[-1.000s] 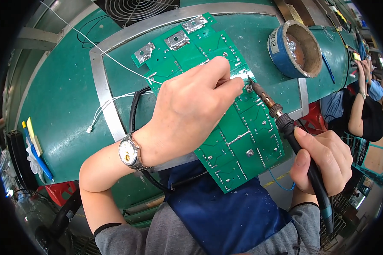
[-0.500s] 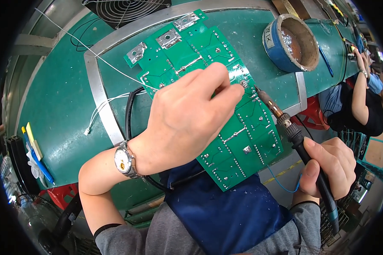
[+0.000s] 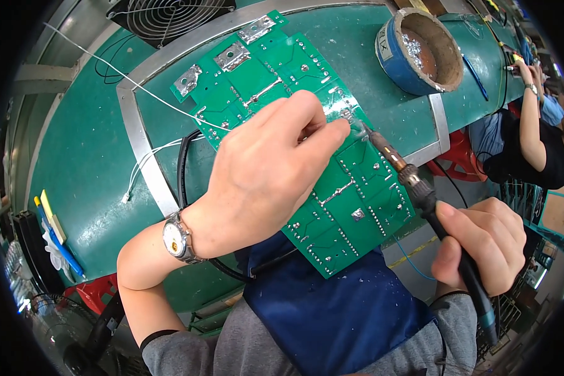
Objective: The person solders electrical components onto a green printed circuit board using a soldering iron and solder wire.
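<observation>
A large green circuit board (image 3: 329,235), solder side up, lies tilted over the bench's near edge above my lap. My left hand (image 3: 272,163), with a watch (image 3: 180,238) on its wrist, is closed in a pinch over the board's middle. A thin whitish wire (image 3: 135,83), apparently solder wire, runs from the upper left under this hand; the pinched end is hidden. My right hand (image 3: 485,247) is closed round the black handle of a soldering iron (image 3: 413,178). The iron's tip meets the board's right edge, close to my left fingertips, and faint smoke shows there.
A blue round pot (image 3: 391,59) with solder bits stands at the back right, a blue pen (image 3: 476,78) beside it. A fan (image 3: 175,15) is at the back. White leads (image 3: 147,156) and a black cable (image 3: 183,169) lie left of the board. Another person's arm (image 3: 531,119) shows far right.
The soldering iron has moved left and slightly up, its tip now at the solder joints, with faint smoke. The board and my left hand have shifted slightly left.
</observation>
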A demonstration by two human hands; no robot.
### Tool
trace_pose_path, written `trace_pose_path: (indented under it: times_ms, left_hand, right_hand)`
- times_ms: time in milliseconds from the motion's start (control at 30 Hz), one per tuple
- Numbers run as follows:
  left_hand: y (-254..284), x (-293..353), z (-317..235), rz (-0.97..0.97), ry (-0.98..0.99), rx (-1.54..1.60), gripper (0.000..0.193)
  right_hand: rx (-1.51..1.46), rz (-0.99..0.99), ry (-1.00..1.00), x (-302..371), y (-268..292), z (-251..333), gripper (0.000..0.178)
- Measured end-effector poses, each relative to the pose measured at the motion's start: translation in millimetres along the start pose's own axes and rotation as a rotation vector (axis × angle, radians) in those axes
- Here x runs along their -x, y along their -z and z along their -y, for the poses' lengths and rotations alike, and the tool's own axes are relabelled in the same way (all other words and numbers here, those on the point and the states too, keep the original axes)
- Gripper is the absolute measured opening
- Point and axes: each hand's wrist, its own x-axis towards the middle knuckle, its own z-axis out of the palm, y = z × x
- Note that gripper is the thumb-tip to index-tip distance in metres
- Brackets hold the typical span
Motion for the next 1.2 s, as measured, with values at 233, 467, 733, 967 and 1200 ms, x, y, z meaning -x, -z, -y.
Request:
trace_pose_path:
  times_ms: [233,467,733,967,1200]
  left_hand:
    - [0.5,3.9,-4.2,0.043,-0.037,-0.042,0.028]
    - [-1.4,3.0,-8.8,0.061,-0.046,0.001,0.03]
    - [-6.4,5.5,-6.7,0.054,-0.041,-0.045,0.031]
    - [-6.2,2.2,-9.5,0.056,-0.048,-0.023,0.031]
    - [3.0,4.8,-13.7,0.031,-0.077,-0.1,0.034]
  right_hand:
    - [-0.033,0.049,-0.081,12.6,11.9,-1.0,0.019]
    - [-0.069,0.068,-0.069,16.3,11.5,-1.9,0.02]
    - [-0.048,0.033,-0.031,14.8,-1.2,-3.0,0.022]
    - [-0.027,0.023,-0.039,14.3,2.7,-0.9,0.022]
    - [-0.104,-0.025,-0.085,25.4,12.6,-3.5,0.019]
